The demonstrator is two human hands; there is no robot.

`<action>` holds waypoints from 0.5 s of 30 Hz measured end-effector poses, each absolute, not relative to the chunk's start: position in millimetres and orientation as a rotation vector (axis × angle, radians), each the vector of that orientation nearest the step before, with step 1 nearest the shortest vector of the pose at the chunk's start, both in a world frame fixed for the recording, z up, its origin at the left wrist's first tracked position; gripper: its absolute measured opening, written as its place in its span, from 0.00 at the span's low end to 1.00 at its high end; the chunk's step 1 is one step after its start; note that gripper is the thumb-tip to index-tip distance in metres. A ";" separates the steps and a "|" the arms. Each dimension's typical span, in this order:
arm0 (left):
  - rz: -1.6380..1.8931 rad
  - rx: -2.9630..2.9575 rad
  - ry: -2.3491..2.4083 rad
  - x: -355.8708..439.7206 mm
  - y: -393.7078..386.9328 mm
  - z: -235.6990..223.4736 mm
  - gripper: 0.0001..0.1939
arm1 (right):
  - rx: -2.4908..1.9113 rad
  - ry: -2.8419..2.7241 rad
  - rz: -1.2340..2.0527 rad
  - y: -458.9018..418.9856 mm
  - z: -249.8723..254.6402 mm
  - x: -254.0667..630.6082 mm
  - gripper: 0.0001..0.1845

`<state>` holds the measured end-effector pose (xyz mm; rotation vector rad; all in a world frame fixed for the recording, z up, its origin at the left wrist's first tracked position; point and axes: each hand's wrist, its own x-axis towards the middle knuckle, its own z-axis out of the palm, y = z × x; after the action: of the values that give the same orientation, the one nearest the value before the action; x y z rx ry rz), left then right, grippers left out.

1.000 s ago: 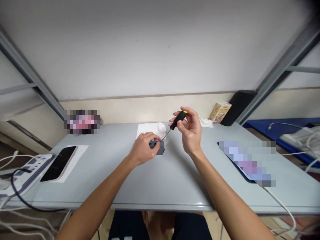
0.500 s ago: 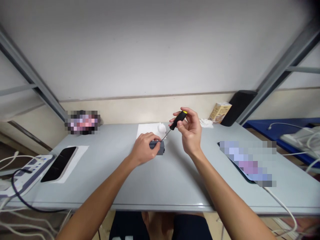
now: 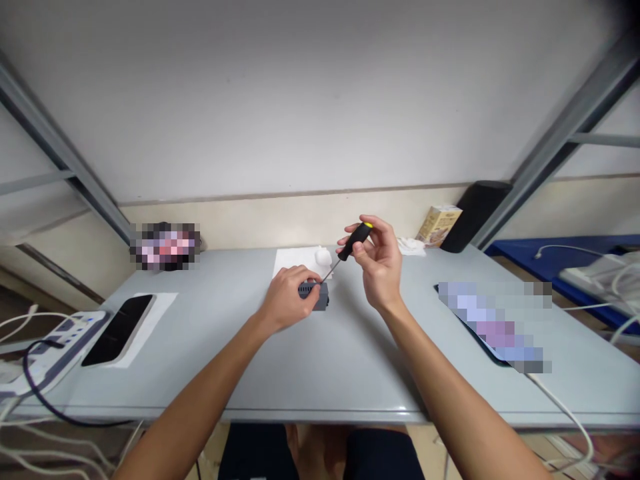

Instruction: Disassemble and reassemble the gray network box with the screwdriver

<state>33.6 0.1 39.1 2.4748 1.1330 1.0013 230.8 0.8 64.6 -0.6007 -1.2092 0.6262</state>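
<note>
Hardly anything has moved since the earlier frame; my hands look the same.
In the head view, my left hand (image 3: pixel 293 299) pinches the small gray block (image 3: pixel 321 298) on the middle of the table (image 3: pixel 320 373). My right hand (image 3: pixel 381 270) pinches the black screwdriver (image 3: pixel 355 243) by its handle, and it slants down to the block's top. I can't tell if the tip touches. White paper (image 3: pixel 291 260) lies just behind the block.
</note>
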 end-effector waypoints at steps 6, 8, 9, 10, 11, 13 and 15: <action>0.997 2.478 1.138 34.2 -0.8 41.5 0.04 | -0.604 -1.230 0.623 -0.4 65.1 231.6 0.22; 0.992 2.476 1.135 34.3 -0.9 41.9 0.04 | -0.597 -1.229 0.629 -0.5 65.4 231.7 0.21; 0.990 2.477 1.135 34.2 -0.8 42.0 0.04 | -0.598 -1.231 0.628 -0.5 65.5 231.7 0.21; 0.987 2.477 1.138 34.2 -0.7 41.9 0.05 | -0.603 -1.236 0.626 -0.6 65.6 231.7 0.21; 0.986 2.477 1.141 34.1 -0.6 41.8 0.05 | -0.609 -1.241 0.622 -0.8 65.8 231.6 0.21; 0.987 2.476 1.141 34.1 -0.3 41.5 0.04 | -0.613 -1.250 0.615 -1.4 66.1 231.4 0.21; 0.988 2.476 1.135 34.1 -0.2 41.4 0.04 | -0.610 -1.254 0.612 -2.3 66.5 231.0 0.22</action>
<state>34.1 -0.2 41.4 2.4763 1.1347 0.9878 231.0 -2.3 66.5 -0.6104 -1.2542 0.6118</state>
